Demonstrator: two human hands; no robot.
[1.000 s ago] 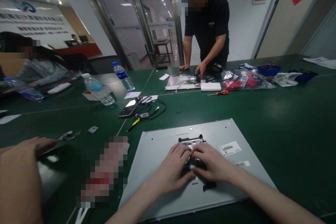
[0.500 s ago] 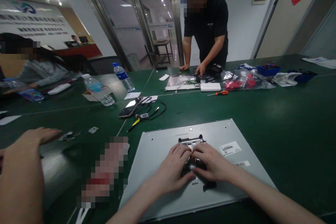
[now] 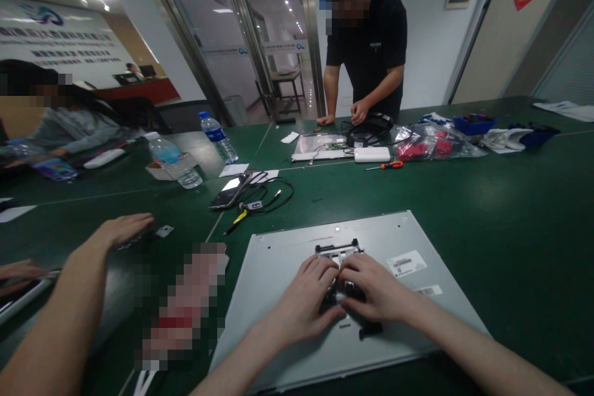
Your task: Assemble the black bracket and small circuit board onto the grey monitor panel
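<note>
A flat silver panel [image 3: 278, 278] lies on the green table, with a black bracket [image 3: 336, 247] at its middle and white labels on its right part. My left hand [image 3: 313, 294] rests on the bracket from the left, fingers curled. From the right, my right hand [image 3: 371, 288] meets it, fingers bent over the same part. The fingertips of both hands nearly touch. What they grip between them is hidden by the fingers. A black piece [image 3: 370, 329] shows below my right hand.
Another person's hand [image 3: 125, 229] reaches over small parts at the left. A phone [image 3: 231, 190], cables [image 3: 266, 201], bottles [image 3: 218, 136] and an orange screwdriver [image 3: 392, 164] lie or stand farther back. Across the table, a person in black [image 3: 378, 43] leans over a second panel [image 3: 320, 145].
The neighbour's arm at the left has moved right, over the small parts. The standing person's hand has lifted from the cables. My hands have not visibly moved.
</note>
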